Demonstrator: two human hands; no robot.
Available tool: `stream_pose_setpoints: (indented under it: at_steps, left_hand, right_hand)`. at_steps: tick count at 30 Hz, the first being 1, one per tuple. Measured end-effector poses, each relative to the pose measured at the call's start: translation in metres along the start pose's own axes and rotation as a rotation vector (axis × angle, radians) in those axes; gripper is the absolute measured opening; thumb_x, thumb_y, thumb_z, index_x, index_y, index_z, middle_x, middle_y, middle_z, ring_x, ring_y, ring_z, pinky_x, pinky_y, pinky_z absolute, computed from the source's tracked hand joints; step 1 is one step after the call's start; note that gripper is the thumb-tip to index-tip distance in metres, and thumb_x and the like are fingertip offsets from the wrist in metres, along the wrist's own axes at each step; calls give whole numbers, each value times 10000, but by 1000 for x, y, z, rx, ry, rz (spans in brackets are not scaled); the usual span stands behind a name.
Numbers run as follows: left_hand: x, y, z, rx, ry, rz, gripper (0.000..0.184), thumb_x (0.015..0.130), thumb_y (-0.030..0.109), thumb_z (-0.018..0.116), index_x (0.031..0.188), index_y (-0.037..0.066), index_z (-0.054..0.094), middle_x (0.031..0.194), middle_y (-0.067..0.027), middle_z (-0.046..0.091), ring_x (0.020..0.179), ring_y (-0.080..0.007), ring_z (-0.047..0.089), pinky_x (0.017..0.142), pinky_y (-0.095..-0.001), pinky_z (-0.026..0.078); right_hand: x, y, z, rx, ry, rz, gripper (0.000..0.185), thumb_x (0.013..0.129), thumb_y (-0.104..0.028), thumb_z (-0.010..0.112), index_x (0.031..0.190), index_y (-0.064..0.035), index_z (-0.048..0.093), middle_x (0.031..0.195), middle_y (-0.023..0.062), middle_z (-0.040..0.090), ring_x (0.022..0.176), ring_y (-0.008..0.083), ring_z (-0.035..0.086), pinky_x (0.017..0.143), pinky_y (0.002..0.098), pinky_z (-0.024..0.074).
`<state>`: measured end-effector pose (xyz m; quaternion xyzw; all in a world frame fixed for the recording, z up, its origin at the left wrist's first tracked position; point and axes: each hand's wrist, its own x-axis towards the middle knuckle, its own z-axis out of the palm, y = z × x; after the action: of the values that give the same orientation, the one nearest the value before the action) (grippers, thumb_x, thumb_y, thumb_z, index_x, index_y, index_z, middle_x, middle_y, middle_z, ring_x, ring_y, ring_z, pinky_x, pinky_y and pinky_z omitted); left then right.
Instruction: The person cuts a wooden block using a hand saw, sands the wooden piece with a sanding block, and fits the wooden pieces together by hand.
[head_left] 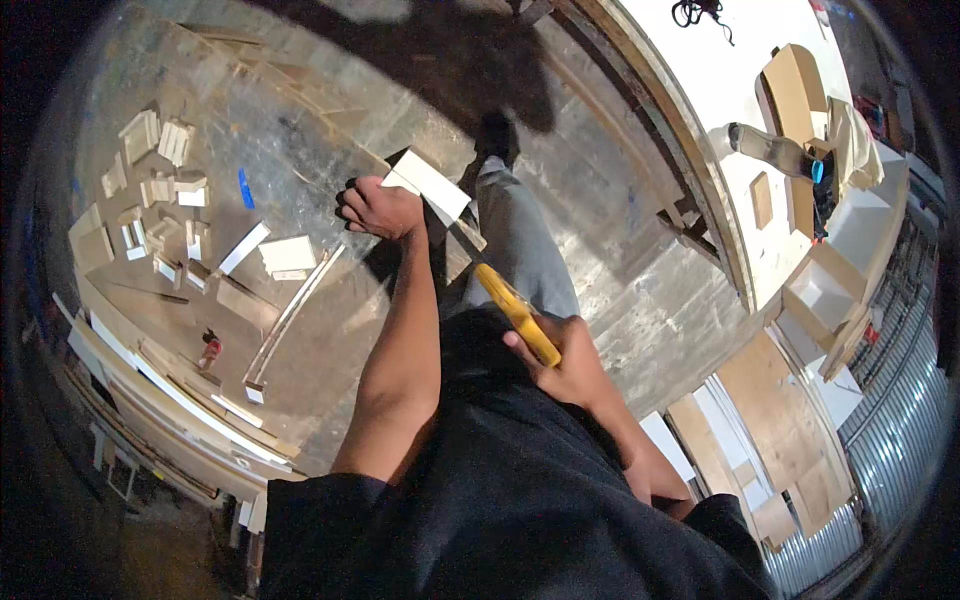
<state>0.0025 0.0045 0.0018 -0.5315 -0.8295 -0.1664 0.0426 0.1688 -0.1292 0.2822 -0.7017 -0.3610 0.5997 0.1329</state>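
My right hand (565, 362) is wrapped around the yellow handle of a handsaw (516, 312). Its thin dark blade points up and left, reaching the near end of a white-faced board (428, 184). Beside that board's left edge, my left hand (380, 208) is closed with the fingers curled; what lies inside them, if anything, is hidden. A smaller wood piece (468, 237) shows by the blade, close to my grey trouser leg (525, 225).
Several wood offcuts (175, 142) lie on the concrete floor at left, near a blue strip (246, 188) and long thin strips (290, 318). Stacked boards (170, 375) line the lower left. A white-topped table (690, 50) stands at right, with plywood sheets (770, 405) below it.
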Motion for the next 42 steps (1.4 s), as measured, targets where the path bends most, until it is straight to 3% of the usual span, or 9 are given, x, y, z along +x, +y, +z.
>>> stream_pose_setpoints:
  at_steps: [9,11,18,23,25,29,39,41,42]
  left_hand:
    - [-2,-3,-5,30,-64,-14,77,779,105,585,829,162,582,935,-89,526,937,-342,488,763,-477,354]
    - [0,1,-1,12,-35,-18,70,775,106,583,821,159,579,939,-96,532,936,-346,492,766,-481,357]
    - [1,2,-2,22,-29,-15,46,795,126,563,811,169,572,934,-96,537,935,-353,498,758,-497,356]
    - [0,-2,1,23,-39,-13,37,805,131,559,804,166,572,944,-95,539,939,-354,498,756,-502,361]
    - [2,4,1,4,-24,-48,32,804,135,560,802,164,572,951,-96,539,943,-355,499,757,-503,362]
    - [1,2,-2,-1,-18,-21,33,803,129,562,805,160,575,953,-104,542,959,-357,499,766,-504,365]
    - [1,5,-5,-16,-42,-42,78,779,80,577,829,140,580,962,-112,532,971,-355,493,794,-492,354]
    - [1,3,-7,2,-54,-15,70,779,88,578,828,138,579,953,-111,532,967,-353,494,792,-488,353]
    - [6,7,-4,-6,-44,-13,70,779,88,578,828,138,579,953,-111,532,967,-353,494,792,-488,353]
  right_hand:
    - [-10,6,-7,20,-4,-4,312,929,-298,658,841,0,625,671,258,579,658,454,598,597,485,463]
    - [15,13,-1,-34,24,-98,294,932,-291,654,877,-3,636,667,254,585,640,440,599,586,473,463]
    - [-12,7,-6,26,33,-38,346,931,-356,647,947,-11,659,671,253,597,638,453,599,582,475,468]
    - [11,17,5,-116,-51,19,295,927,-316,662,1002,-32,692,699,226,624,645,422,616,590,450,474]
    - [-11,18,2,34,92,-176,367,937,-334,671,958,32,686,575,183,514,500,255,429,553,393,428]
    - [11,25,1,-46,2,-6,340,938,-322,677,925,18,686,586,161,524,521,183,440,549,387,426]
    - [3,20,-1,18,65,-190,342,936,-323,678,867,11,669,558,157,495,485,237,429,530,399,411]
    - [13,18,2,-98,-11,-14,282,921,-284,673,847,-13,658,671,220,598,634,430,587,591,465,466]
    - [9,20,3,-74,44,-107,287,918,-289,676,843,-13,654,669,224,595,628,432,579,585,461,463]
